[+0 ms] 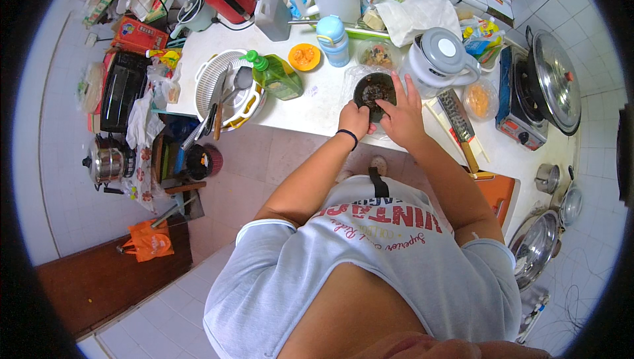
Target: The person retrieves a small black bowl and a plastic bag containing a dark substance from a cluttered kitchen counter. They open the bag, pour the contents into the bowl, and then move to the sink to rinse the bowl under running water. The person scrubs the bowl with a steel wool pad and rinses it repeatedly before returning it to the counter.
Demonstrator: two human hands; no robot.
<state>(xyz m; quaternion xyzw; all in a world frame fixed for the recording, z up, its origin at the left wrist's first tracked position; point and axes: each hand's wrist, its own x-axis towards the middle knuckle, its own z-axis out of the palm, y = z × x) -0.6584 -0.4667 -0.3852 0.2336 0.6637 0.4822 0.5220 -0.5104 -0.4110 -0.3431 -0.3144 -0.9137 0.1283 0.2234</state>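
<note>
My left hand [356,119] grips the near left rim of a small dark bowl [361,85], tilted toward me at the counter's front edge. Inside lies a dark, wet-looking food [375,93] that I cannot identify. My right hand [405,115] reaches over the bowl's right side with its fingers spread, and one fingertip touches the dark food. Clear plastic film [349,80] lies crumpled under and around the bowl. Just behind stands a clear tub of mixed food pieces [379,54]. To the right, a cleaver [458,117] with a wooden handle rests on a white board.
A grey-lidded jug [436,59], a tub of orange shreds [479,100] and a portable gas stove [520,106] bearing a lidded wok [557,81] stand right. Leftward are a light blue bottle [333,42], half a pumpkin [304,57], a green pump bottle [277,79] and a white colander [210,74] with utensils.
</note>
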